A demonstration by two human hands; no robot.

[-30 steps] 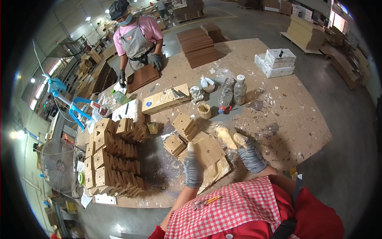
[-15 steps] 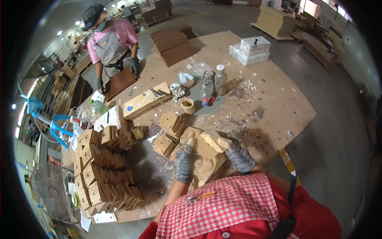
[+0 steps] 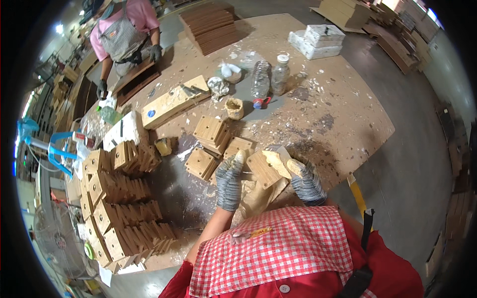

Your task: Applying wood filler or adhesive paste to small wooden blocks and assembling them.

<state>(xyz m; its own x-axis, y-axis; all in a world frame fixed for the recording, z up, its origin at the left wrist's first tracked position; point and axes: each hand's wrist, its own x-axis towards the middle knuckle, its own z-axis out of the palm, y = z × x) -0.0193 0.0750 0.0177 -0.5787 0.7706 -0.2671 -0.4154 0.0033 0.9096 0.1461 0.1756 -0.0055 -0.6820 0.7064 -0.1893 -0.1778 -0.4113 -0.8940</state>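
My left hand [image 3: 229,181], in a grey striped glove with a pale smeared thumb, is closed beside a square wooden block [image 3: 264,170] with drilled holes. The thumb points up near the block's left corner. Its other fingers are partly hidden, so I cannot tell what they hold. My right hand [image 3: 307,181], gloved alike, is closed on a flat grey scraper [image 3: 279,150] carrying a thick lump of yellowish filler [image 3: 277,164]. The scraper lies over the block's right side. Left of the block are small stacks of similar blocks [image 3: 212,130].
Rows of stacked blocks [image 3: 121,213] fill the table's left side. Beyond my hands stand a filler cup [image 3: 234,108], a plastic bottle [image 3: 261,79], a capped jar [image 3: 280,74] and a long wooden piece [image 3: 176,102]. A gloved co-worker [image 3: 126,39] handles brown boards [image 3: 136,82].
The block between my hands has turned, with more of its face showing. My right hand and the scraper have shifted slightly right in the picture. The whole view has tilted down.
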